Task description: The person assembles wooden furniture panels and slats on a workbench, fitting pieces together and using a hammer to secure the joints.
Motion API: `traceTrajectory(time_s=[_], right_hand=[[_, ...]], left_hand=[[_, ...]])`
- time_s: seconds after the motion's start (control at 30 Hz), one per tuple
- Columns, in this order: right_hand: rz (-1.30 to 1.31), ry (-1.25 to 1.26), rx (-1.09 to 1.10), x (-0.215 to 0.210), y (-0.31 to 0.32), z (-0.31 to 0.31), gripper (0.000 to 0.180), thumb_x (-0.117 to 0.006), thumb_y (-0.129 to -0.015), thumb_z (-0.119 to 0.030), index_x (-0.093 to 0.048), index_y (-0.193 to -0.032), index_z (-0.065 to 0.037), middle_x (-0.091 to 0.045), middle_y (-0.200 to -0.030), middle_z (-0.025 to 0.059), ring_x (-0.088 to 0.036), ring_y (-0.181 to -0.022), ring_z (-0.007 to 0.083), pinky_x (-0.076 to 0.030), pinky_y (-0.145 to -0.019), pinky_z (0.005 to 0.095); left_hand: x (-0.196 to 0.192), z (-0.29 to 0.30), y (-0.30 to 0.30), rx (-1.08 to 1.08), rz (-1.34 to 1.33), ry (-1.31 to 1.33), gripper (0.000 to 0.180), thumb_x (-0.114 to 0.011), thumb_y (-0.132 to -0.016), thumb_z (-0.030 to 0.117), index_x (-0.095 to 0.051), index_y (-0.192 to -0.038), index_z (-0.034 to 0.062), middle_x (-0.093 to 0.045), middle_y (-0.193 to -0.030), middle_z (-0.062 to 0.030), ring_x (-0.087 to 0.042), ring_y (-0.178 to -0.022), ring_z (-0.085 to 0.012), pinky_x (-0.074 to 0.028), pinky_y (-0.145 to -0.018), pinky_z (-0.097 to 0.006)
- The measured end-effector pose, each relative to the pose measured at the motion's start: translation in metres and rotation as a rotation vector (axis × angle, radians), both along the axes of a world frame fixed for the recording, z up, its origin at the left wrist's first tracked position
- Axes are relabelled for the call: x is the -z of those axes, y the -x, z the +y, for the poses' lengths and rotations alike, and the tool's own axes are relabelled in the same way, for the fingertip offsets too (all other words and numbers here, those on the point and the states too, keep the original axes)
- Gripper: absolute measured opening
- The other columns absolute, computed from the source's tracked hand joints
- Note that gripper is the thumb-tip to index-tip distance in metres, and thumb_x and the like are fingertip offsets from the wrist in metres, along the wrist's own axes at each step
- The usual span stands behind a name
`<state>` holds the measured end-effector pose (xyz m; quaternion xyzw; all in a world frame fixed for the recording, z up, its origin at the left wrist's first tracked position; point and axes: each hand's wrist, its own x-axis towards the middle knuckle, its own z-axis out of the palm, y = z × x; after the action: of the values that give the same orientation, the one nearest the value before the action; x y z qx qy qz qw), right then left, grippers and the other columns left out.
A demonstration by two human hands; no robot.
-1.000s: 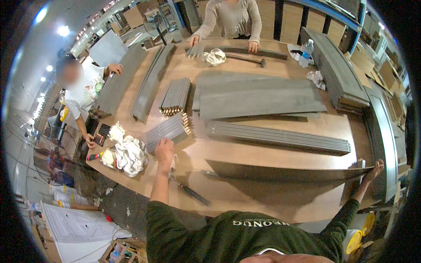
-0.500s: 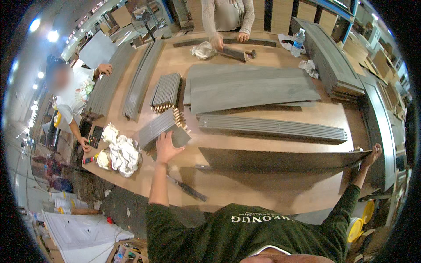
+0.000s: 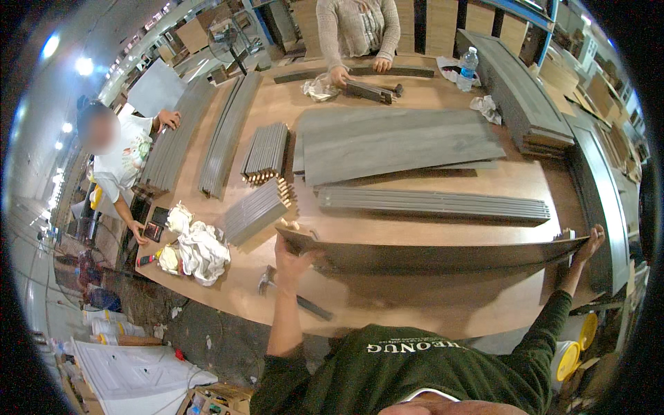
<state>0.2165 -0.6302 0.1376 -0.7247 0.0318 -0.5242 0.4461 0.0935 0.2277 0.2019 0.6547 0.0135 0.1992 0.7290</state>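
Note:
A long, thin grey-brown panel [image 3: 443,257] stands on its long edge across the near part of the table, bowing slightly. My right hand [image 3: 592,242] grips its far right end. At the left end my left hand [image 3: 294,263] is closed around a short dark slat [image 3: 296,239] with pale pegs, held up against the panel; its fingers are partly hidden. Just beyond that hand lies a stack of short grey slats [image 3: 254,213] with pale pegs at one end. A hammer [image 3: 304,301] lies on the table near my left forearm.
Across the table lie another pegged slat stack [image 3: 265,150], wide grey boards [image 3: 401,142] and a bundle of long strips [image 3: 436,204]. White cloths [image 3: 203,250] rest at left. Two people work at the far and left edges. A water bottle [image 3: 467,69] stands at far right.
My left hand has left the short slat stack and moved right and nearer, taking a short slat to the panel's left end. My right hand stays on the panel.

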Motion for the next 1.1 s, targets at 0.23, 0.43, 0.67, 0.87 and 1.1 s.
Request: traceTrajectory(time_s=[0.23, 0.43, 0.67, 0.87, 1.1], right_hand=[[-0.041, -0.02, -0.04, -0.004, 0.003, 0.003, 0.029, -0.053, -0.09, -0.019, -0.048, -0.113, -0.003, -0.047, -0.11, 0.0073, -0.045, -0.103, 0.0195, -0.034, -0.094, 0.0341], [-0.034, -0.091, -0.022, -0.001, 0.01, -0.006, 0.028, -0.052, -0.09, -0.018, -0.048, -0.113, -0.002, -0.047, -0.112, 0.0068, -0.045, -0.105, 0.0191, -0.034, -0.094, 0.0344], [-0.09, 0.04, -0.025, -0.009, 0.006, 0.02, 0.025, -0.051, -0.09, -0.017, -0.052, -0.109, -0.001, -0.047, -0.111, 0.0079, -0.046, -0.104, 0.0203, -0.036, -0.093, 0.0348], [-0.163, 0.463, 0.105, -0.007, 0.002, 0.019, 0.026, -0.052, -0.09, -0.017, -0.051, -0.111, -0.001, -0.048, -0.113, 0.0085, -0.046, -0.104, 0.02, -0.037, -0.092, 0.035], [-0.095, 0.269, 0.0, -0.001, 0.013, -0.021, 0.028, -0.051, -0.091, -0.018, -0.05, -0.113, -0.001, -0.048, -0.116, 0.01, -0.045, -0.112, 0.0219, -0.038, -0.095, 0.036]], left_hand=[[-0.008, -0.003, 0.01, -0.154, -0.061, -0.118, 0.072, -0.088, -0.056, 0.015, -0.045, -0.113, 0.0046, -0.055, -0.1, -0.0045, -0.057, -0.088, -0.0157, -0.05, -0.078, -0.029], [-0.023, -0.017, 0.012, -0.183, -0.044, -0.109, 0.081, -0.09, -0.054, 0.021, -0.042, -0.118, 0.0058, -0.054, -0.101, -0.0033, -0.055, -0.093, -0.0149, -0.048, -0.08, -0.028], [0.015, -0.021, -0.001, -0.158, -0.017, -0.059, 0.089, -0.088, -0.057, 0.014, -0.036, -0.128, 0.0019, -0.053, -0.112, -0.0073, -0.053, -0.102, -0.019, -0.045, -0.086, -0.032], [0.008, -0.018, 0.002, -0.081, 0.011, -0.178, 0.082, -0.084, -0.062, 0.009, -0.034, -0.127, 0.0011, -0.052, -0.115, -0.0103, -0.054, -0.102, -0.0199, -0.047, -0.086, -0.032], [0.036, -0.003, 0.004, -0.08, 0.082, -0.199, 0.073, -0.086, -0.059, 0.008, -0.041, -0.116, 0.0014, -0.055, -0.108, -0.0093, -0.056, -0.097, -0.0178, -0.049, -0.083, -0.03]])
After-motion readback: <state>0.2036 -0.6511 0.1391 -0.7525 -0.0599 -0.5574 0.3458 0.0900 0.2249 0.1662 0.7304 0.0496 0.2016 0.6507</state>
